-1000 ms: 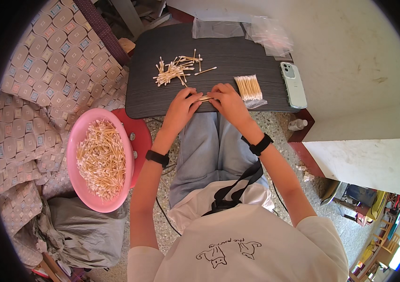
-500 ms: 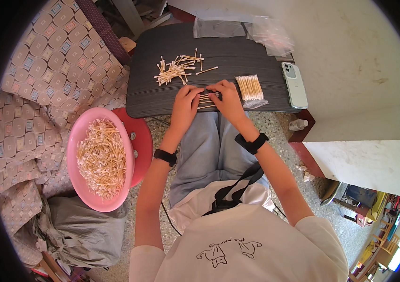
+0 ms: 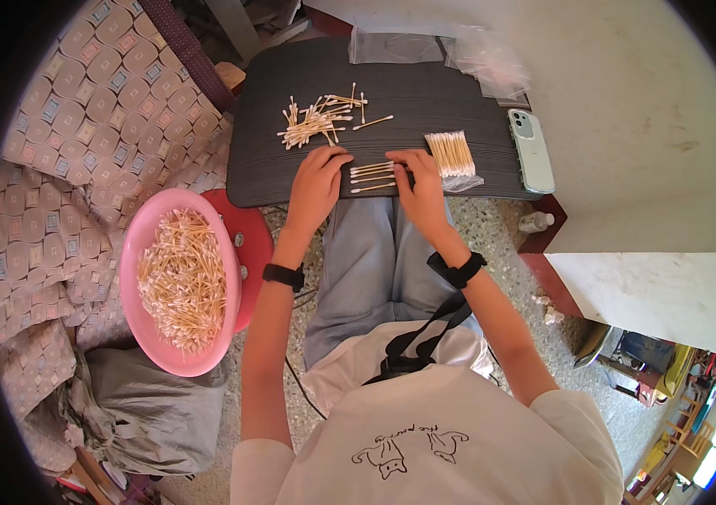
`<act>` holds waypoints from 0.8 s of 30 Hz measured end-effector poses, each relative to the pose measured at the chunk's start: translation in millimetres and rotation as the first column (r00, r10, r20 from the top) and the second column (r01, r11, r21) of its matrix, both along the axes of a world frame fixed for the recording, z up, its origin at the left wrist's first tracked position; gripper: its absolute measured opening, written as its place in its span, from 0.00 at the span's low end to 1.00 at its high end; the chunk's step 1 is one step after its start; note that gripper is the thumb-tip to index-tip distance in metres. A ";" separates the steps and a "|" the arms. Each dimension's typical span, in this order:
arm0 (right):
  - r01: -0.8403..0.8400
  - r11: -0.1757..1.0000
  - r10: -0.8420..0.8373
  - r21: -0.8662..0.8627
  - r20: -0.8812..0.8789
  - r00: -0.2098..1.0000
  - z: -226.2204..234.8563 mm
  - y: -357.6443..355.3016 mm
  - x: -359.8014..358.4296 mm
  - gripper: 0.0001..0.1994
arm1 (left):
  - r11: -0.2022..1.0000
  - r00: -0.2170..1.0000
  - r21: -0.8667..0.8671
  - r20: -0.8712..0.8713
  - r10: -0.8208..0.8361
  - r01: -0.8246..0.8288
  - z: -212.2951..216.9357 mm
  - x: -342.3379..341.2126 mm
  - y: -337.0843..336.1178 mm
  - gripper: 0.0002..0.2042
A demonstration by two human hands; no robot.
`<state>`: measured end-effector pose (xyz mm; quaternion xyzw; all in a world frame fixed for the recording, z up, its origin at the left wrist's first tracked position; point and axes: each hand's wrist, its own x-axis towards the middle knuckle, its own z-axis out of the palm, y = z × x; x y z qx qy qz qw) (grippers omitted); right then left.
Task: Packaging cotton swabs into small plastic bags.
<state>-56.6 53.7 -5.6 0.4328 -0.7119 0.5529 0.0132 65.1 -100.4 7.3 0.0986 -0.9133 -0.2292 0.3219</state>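
Several cotton swabs (image 3: 372, 171) lie side by side in a small row near the front edge of the dark table (image 3: 408, 101). My left hand (image 3: 318, 181) rests at the left ends of this row, its fingers stretched out and apart from the swabs. At the right ends is my right hand (image 3: 422, 187), thumb and index finger spread and holding nothing; the fingertips cover some of the swab tips. A loose heap of swabs (image 3: 314, 124) lies farther back on the left. To the right of my right hand sits a packed bundle of swabs (image 3: 451, 155) with clear plastic at its lower end.
Clear plastic bags (image 3: 488, 63) lie at the table's far edge. A pale green phone (image 3: 531, 151) is at the right edge, by the wall. Left of my legs, a pink basin (image 3: 234, 295) full of swabs stands on a red stool (image 3: 258, 252). A bottle (image 3: 535, 222) is on the floor.
My hands have drawn apart, the left one moving left and the right one slightly right. The row of swabs between them shows more fully now.
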 end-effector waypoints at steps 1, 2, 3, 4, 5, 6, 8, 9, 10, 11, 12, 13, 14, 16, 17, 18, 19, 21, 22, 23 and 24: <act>-0.007 1.000 0.007 0.008 0.029 1.000 0.3 -0.3 -0.7 0.10 | 1.000 0.998 0.015 0.058 0.013 -0.013 -3.5 0.1 -2.3 0.13; -0.014 1.000 0.013 0.015 0.058 0.998 0.8 -0.6 -1.3 0.09 | 1.000 0.998 0.012 0.059 0.014 -0.015 -6.7 0.7 -4.8 0.13; -0.012 1.000 0.011 0.014 0.058 0.998 0.7 -0.5 -2.1 0.09 | 0.999 0.997 -0.002 0.065 0.049 -0.049 -8.6 0.0 -6.5 0.14; -0.025 0.999 0.023 0.037 0.055 0.998 0.7 -0.4 -2.8 0.09 | 0.996 0.994 -0.016 0.070 0.084 -0.083 -10.1 -0.2 -8.6 0.14; -0.039 0.998 0.035 0.059 0.051 0.998 0.8 -0.4 -3.4 0.09 | 0.997 0.994 -0.018 0.070 0.082 -0.081 -11.2 0.3 -11.5 0.14; -0.035 0.998 0.032 0.059 0.051 0.998 -0.7 0.4 -5.4 0.09 | 0.993 0.988 -0.024 0.099 0.119 -0.117 -11.6 0.2 -13.2 0.14; -0.064 0.997 0.060 0.051 0.071 0.996 -3.7 1.2 -8.9 0.09 | 0.988 0.980 -0.032 0.125 0.154 -0.151 -12.0 -0.5 -16.9 0.15; -0.065 0.997 0.061 0.050 0.071 0.996 -3.1 1.0 -8.1 0.09 | 0.980 0.971 -0.050 0.135 0.195 -0.190 -12.4 0.5 -19.8 0.14; -0.063 0.997 0.060 0.051 0.061 0.996 -2.6 0.6 -7.1 0.09 | 0.971 0.961 -0.068 0.143 0.238 -0.230 -13.0 2.0 -21.9 0.14; -0.062 0.997 0.059 0.052 0.051 0.997 -2.0 0.1 -6.0 0.09 | 0.970 0.960 -0.069 0.143 0.240 -0.232 -13.9 4.3 -23.1 0.14; -0.063 0.997 0.060 0.052 0.052 0.997 -2.0 -0.2 -5.5 0.09 | 0.966 0.962 -0.092 0.105 0.250 -0.241 -13.9 5.8 -23.7 0.15; -0.057 0.997 0.055 0.051 0.047 0.997 -2.0 -0.7 -4.8 0.09 | 0.961 0.963 -0.115 0.067 0.260 -0.251 -14.0 7.2 -24.0 0.15; -0.052 0.997 0.050 0.051 0.043 0.998 -1.9 -1.4 -3.9 0.10 | 0.960 0.963 -0.116 0.067 0.262 -0.253 -14.9 8.9 -22.1 0.15; -0.037 0.998 0.035 0.046 0.039 0.999 -4.3 -1.1 -6.2 0.10 | 0.981 0.984 0.106 -0.060 0.169 -0.162 -13.3 5.4 -7.3 0.16; -0.025 0.999 0.023 0.040 0.036 0.999 -5.6 -0.7 -7.5 0.10 | 0.981 0.984 0.108 -0.060 0.167 -0.160 -13.5 2.6 2.9 0.16; -0.029 0.999 0.028 0.037 0.036 0.999 -4.6 -2.3 -6.9 0.10 | 0.964 0.990 0.250 -0.079 0.117 -0.094 -12.0 1.6 13.8 0.17; -0.028 0.999 0.026 0.028 0.059 0.998 -3.8 -3.1 -5.9 0.10 | 0.921 0.992 0.389 -0.105 0.069 -0.023 -13.6 0.0 22.7 0.17; -0.026 0.999 0.024 0.021 0.083 0.996 -1.2 -5.5 -4.2 0.11 | 0.802 0.995 0.597 -0.088 0.056 0.007 -14.9 -7.1 34.5 0.17; -0.030 0.999 0.033 -0.031 0.114 0.993 0.3 -9.1 -3.2 0.12 | 0.699 0.980 0.713 -0.165 0.106 0.044 -14.7 -12.9 38.5 0.17; -0.031 0.996 0.042 -0.082 0.145 0.989 1.6 -12.9 -1.9 0.13 | 0.581 0.958 0.808 -0.233 0.167 0.095 -14.1 -17.3 40.2 0.17; -0.029 0.996 0.041 -0.083 0.143 0.989 1.5 -16.7 -1.4 0.13 | 0.582 0.958 0.808 -0.235 0.165 0.098 -13.8 -21.3 39.4 0.17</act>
